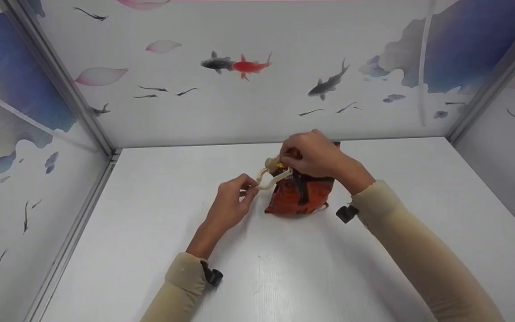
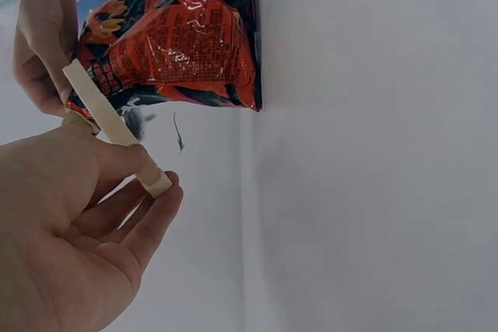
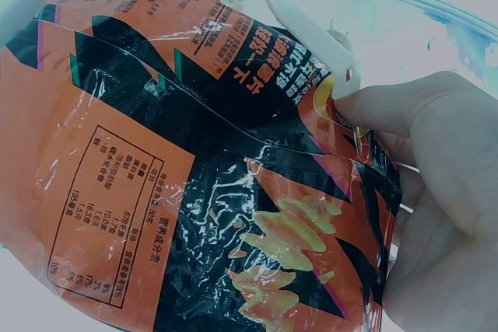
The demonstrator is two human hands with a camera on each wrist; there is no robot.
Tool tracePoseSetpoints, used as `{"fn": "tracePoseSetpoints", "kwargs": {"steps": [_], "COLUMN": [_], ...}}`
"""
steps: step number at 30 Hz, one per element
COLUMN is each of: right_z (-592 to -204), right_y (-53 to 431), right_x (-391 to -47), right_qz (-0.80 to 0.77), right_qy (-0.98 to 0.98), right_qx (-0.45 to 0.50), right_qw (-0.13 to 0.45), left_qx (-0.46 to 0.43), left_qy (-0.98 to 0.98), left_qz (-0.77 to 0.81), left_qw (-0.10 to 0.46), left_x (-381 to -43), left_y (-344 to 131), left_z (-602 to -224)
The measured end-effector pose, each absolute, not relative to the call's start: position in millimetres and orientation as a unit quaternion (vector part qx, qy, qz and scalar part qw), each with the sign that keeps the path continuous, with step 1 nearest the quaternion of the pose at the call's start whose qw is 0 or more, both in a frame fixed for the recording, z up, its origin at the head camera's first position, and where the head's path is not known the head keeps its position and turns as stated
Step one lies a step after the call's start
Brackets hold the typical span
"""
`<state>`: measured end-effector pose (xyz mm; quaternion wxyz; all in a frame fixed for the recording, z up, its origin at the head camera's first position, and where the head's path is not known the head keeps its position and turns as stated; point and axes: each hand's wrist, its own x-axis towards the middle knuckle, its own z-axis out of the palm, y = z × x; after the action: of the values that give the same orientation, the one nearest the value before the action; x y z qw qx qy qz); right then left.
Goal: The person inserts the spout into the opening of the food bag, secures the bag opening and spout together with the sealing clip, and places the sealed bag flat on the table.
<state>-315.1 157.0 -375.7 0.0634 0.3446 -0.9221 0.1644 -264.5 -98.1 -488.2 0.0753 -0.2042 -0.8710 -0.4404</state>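
A red-orange and black crisp bag (image 1: pixel 302 194) stands upright near the back of the table. My right hand (image 1: pixel 315 154) grips its top; in the right wrist view, the thumb presses against the bag's edge. My left hand (image 1: pixel 230 202), left of the bag, pinches one end of a cream plastic bag clip (image 2: pixel 117 122). The clip's two arms are spread apart and reach toward the bag's top. By the right fingertips sits a round tan piece (image 1: pixel 271 163); whether it belongs to the clip is unclear. The right palm hides part of the bag's top.
The white table (image 1: pixel 257 277) ends at a back wall (image 1: pixel 257 116) printed with fish and petals, close behind the bag. Side panels with metal posts (image 1: pixel 67 89) bound the table left and right. Each wrist carries a small black camera (image 1: pixel 347 213).
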Motion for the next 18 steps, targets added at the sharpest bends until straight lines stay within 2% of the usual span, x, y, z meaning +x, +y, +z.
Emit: {"fn": "tracePoseSetpoints", "kwargs": {"steps": [18], "right_z": [-372.8], "right_y": [156.2], "right_x": [-317.1], "right_qz": [0.158], "right_qy": [-0.922], "right_qx": [0.348], "right_qw": [0.066], "left_qx": [-0.219], "left_qy": [-0.866], "left_qz": [-0.445], "left_qw": [0.066], "left_x": [-266.0], "left_y": [-95.7], "left_z": [-489.6]}}
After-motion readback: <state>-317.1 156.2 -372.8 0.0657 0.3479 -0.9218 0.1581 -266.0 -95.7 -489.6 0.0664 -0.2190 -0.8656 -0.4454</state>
